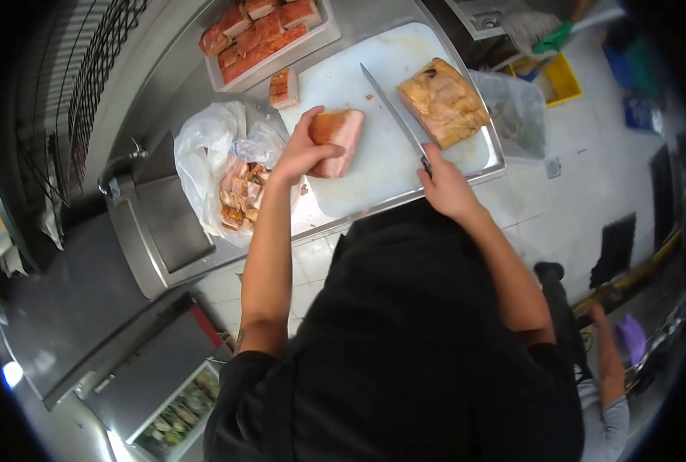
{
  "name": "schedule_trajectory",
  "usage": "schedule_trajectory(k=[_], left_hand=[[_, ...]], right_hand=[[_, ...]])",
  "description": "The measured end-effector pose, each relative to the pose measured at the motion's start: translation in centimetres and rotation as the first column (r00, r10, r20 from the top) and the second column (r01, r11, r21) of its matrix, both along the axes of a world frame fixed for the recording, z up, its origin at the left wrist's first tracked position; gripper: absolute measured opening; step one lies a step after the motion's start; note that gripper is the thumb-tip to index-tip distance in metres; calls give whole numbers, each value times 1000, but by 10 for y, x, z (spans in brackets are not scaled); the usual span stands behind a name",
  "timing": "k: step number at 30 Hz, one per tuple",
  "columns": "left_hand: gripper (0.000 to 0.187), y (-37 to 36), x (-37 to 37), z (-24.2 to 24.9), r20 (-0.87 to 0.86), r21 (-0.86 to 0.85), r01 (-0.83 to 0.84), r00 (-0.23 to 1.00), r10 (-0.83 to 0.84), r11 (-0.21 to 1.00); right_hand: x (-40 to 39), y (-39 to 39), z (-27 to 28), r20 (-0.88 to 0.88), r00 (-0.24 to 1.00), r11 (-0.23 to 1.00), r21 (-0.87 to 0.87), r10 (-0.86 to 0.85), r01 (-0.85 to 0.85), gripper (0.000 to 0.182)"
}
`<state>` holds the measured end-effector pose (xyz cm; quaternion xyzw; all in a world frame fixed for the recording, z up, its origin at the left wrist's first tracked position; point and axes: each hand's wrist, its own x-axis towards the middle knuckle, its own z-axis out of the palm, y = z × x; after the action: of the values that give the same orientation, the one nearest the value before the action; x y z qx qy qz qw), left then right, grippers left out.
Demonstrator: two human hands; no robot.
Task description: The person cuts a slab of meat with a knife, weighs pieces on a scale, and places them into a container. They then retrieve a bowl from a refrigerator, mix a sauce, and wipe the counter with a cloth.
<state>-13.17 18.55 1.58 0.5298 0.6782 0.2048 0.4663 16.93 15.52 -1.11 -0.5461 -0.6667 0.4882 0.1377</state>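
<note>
My left hand (304, 154) is wrapped round a block of meat (344, 141) with a reddish-brown side and a pale pink face, at the left part of the white cutting board (381, 181). In my right hand (445, 185) is the handle of a long knife (393, 110), whose blade points up and left across the board. A larger golden-brown slab (443, 104) lies on the board's right side, right of the blade. Above my left hand, a small piece of meat (284, 88) rests at the board's upper left edge.
A white tray (281, 56) of meat blocks stands at the top. Left of the board is a plastic bag (204, 146) with cut meat pieces (239, 192), beside a sink (166, 223). A yellow container (560, 79) is at upper right. Another person (609, 385) is at lower right.
</note>
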Motion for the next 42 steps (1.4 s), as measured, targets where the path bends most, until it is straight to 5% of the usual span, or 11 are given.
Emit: schedule_trajectory(k=[1,7,9,11,14,16,20,22,27,33,42], left_hand=[[94,4,-7,4,285,-159,-77,951,120,984],[94,3,-2,7,266,-206,-79,955,133,975],[92,-9,16,1,-236,172,219,956,-175,961],[92,-33,57,8,-588,131,377,774,-235,917],[95,-50,70,20,-681,187,460,697,-223,868],[82,-54,51,13,-295,369,132,955,-19,920],[60,-78,1,-21,-3,241,-232,971,240,942],[50,-88,-5,-27,324,-58,-331,886,331,942],[42,-94,5,-41,516,-40,-487,737,436,872],[40,-94,7,-49,525,26,-474,756,391,880],[43,-91,6,-70,522,198,-468,794,311,861]], right_hand=[[1,0,3,-15,1000,1000,-7,-19,19,35],[5,2,3,-49,999,999,-44,-19,16,35],[4,3,6,-54,998,999,-39,-27,25,34],[5,3,5,-29,1000,999,-40,-7,5,33],[2,3,3,39,999,1000,-13,14,-14,33],[4,1,5,98,994,999,17,43,-45,32],[0,5,12,127,990,994,82,57,-67,30],[-4,3,24,108,992,992,95,68,-78,29],[-19,-13,87,-11,987,987,3,162,-162,29],[-46,-39,99,178,924,937,26,338,-348,29],[-72,-55,125,338,892,920,145,301,-365,27]])
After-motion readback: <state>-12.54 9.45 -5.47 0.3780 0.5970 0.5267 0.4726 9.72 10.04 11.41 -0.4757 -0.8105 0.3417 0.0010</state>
